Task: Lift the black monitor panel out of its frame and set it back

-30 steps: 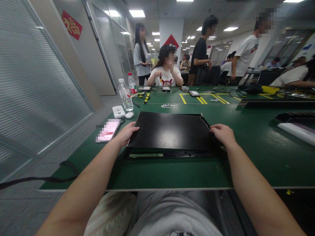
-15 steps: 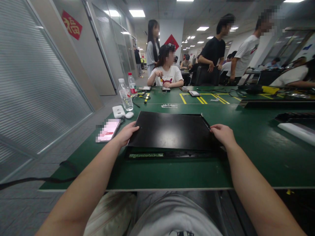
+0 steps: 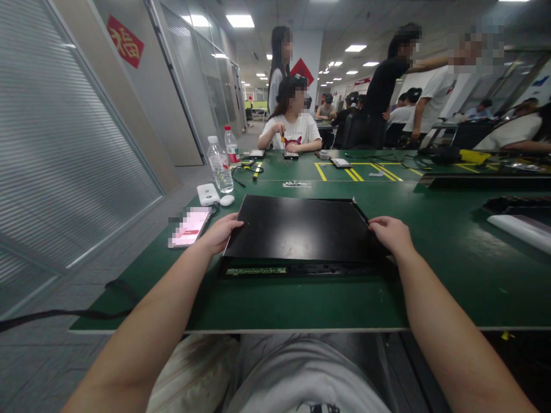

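A large flat black panel (image 3: 297, 229) with a dull shine lies tilted over a black frame (image 3: 331, 269) on the green table. Along the front a gap shows between them, with a strip of green circuit board (image 3: 256, 271) inside. My left hand (image 3: 220, 234) grips the panel's left edge, thumb on top and fingers underneath, mostly hidden. At the right edge my right hand (image 3: 392, 234) is closed in a pinch, close to the frame's thin raised rim (image 3: 360, 213). Whether that rim is also between its fingers, I cannot tell.
Left of the panel are a phone (image 3: 191, 226), a white power bank (image 3: 208, 194) and two plastic bottles (image 3: 220, 166). Small metal pieces (image 3: 297, 184) lie beyond it. A long white bar (image 3: 519, 234) rests at right. Across the table a person (image 3: 293, 123) holds a screwdriver.
My hands and the panel look almost unmoved. In the background, the person in black has stretched an arm toward the one in white, and the standing long-haired person has shifted right.
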{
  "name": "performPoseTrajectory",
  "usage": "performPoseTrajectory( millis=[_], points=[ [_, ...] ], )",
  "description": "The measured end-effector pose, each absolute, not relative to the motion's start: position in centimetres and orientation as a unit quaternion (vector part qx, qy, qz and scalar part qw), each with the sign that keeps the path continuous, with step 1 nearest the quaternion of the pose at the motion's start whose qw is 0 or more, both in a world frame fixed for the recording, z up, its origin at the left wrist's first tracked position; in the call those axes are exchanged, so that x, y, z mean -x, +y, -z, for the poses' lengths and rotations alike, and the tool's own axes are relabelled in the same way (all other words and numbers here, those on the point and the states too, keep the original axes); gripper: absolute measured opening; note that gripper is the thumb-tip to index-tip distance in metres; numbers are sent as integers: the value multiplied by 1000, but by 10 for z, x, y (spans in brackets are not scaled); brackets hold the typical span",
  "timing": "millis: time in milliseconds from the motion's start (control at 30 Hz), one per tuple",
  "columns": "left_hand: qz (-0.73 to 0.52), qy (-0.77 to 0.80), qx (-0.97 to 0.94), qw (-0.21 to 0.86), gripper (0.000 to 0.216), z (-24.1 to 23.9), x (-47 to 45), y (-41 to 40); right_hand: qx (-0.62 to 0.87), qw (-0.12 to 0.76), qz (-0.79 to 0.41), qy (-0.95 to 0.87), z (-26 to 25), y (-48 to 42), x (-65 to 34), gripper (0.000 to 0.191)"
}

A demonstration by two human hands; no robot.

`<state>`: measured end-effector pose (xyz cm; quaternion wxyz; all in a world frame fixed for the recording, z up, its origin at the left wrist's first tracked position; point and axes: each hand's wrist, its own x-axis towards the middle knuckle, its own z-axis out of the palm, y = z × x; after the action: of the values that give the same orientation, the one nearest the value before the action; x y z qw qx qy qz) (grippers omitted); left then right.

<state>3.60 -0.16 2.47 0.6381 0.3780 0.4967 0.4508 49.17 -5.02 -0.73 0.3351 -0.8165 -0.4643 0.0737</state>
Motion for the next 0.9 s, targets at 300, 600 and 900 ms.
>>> performPoseTrajectory(
  millis=[300,600,900],
  points=[
    [-436,504,-399,630,62,-29,-43,-7,816,327,-61,-474,9,-49,-492,24],
    [-439,509,-410,616,60,-23,-40,-5,814,323,-64,-479,8,-50,-493,23],
    [-448,525,-391,609,63,-23,-41,-4,817,319,-69,-475,6,-50,-492,22]
  ],
)
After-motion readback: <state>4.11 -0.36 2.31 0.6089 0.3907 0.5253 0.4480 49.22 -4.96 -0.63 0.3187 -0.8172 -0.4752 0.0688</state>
